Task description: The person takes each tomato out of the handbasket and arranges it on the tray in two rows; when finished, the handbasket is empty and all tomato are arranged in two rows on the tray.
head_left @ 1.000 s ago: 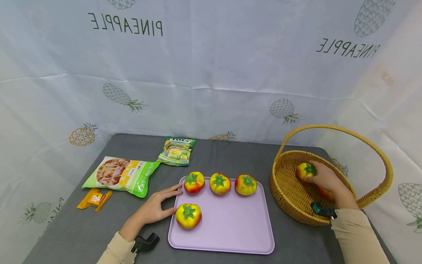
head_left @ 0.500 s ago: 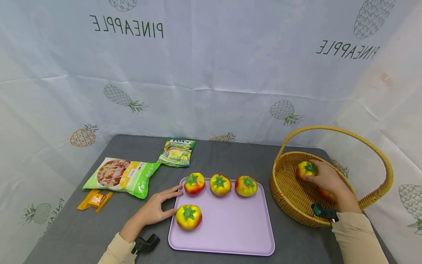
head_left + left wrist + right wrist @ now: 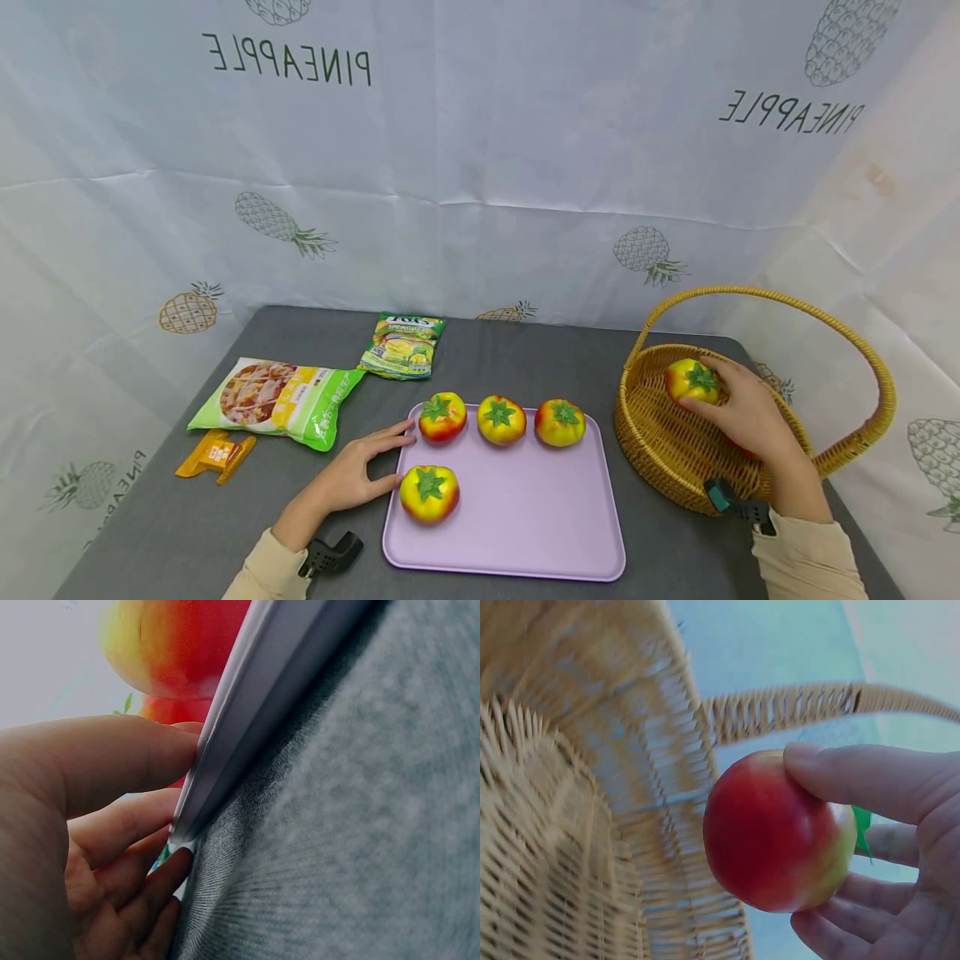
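Observation:
My right hand (image 3: 750,410) pinches a yellow-red toy persimmon (image 3: 691,381) with a green leafy top, inside the wicker basket (image 3: 637,450). In the right wrist view, thumb and fingers grip the persimmon (image 3: 776,832) from either side, with the basket wall beyond it. Under that hand, a second red fruit is almost wholly hidden. My left hand (image 3: 351,473) rests with spread fingers at the left edge of the lilac tray (image 3: 525,517); in the left wrist view its fingertips touch the tray rim (image 3: 225,727). Several persimmons lie on the tray, one (image 3: 429,494) beside my left thumb.
Left of the tray lie a green-and-white food bag (image 3: 273,400) and a small orange packet (image 3: 216,455). Behind it is a green-yellow sachet (image 3: 402,346). The basket's tall handle (image 3: 772,291) arches over its opening. A pineapple-print cloth (image 3: 480,167) hangs behind the grey table.
My right hand has shifted slightly up and left within the basket, and the persimmon in its grip has moved with it. The left hand, tray and tray fruit stay as they were.

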Motion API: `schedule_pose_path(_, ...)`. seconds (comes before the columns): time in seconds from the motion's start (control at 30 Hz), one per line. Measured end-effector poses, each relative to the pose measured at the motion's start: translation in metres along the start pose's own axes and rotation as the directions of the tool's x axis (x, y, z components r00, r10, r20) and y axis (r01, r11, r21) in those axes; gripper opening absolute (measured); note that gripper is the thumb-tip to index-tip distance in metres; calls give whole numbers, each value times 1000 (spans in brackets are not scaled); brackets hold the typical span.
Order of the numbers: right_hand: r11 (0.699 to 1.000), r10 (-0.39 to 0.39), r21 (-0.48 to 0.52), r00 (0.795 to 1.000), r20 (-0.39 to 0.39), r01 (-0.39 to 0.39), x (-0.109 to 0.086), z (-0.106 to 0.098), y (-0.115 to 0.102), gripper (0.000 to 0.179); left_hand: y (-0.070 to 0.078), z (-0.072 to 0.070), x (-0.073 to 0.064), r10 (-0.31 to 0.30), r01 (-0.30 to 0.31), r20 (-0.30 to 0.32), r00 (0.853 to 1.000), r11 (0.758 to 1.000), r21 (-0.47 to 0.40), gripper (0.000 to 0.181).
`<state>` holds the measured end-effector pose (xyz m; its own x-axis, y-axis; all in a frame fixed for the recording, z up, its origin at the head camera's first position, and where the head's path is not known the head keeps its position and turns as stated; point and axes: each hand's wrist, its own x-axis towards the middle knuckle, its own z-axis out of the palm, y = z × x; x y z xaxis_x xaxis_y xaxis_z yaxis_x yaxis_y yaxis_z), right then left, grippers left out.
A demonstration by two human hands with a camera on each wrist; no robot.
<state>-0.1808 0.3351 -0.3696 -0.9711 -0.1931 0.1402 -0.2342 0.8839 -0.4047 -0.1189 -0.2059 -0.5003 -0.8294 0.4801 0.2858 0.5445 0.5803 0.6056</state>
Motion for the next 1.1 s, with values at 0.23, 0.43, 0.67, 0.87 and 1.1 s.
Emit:
schedule_pose_path(0.23, 996, -58, 59, 991, -125, 66, -18, 8, -32, 72, 1, 0, 1, 1, -1, 3, 1000, 1000, -3, 49)
schedule_pose_path(0.43, 985, -131, 87, 973, -191, 149, -26, 25, -63, 68, 1, 0, 0, 2, -2, 2, 1000, 1000, 4, 49)
schedule_pose_path(0.67, 961, -216, 131, 958, -188, 242, -33, 58, -91, 68, 1, -1, 1, -2, 2, 7, 1000, 1000, -9, 49)
schedule_pose_path(0.87, 943, -239, 208, 964, -112, 258, -39, 84, -115, 68, 1, -2, 2, -7, 8, 15, 1000, 1000, -14, 49)
schedule_pose_path(1.1, 884, -337, 326, 940, -54, 336, -43, 117, -135, 67, 0, -1, 1, -10, 10, 15, 1000, 1000, -12, 49)
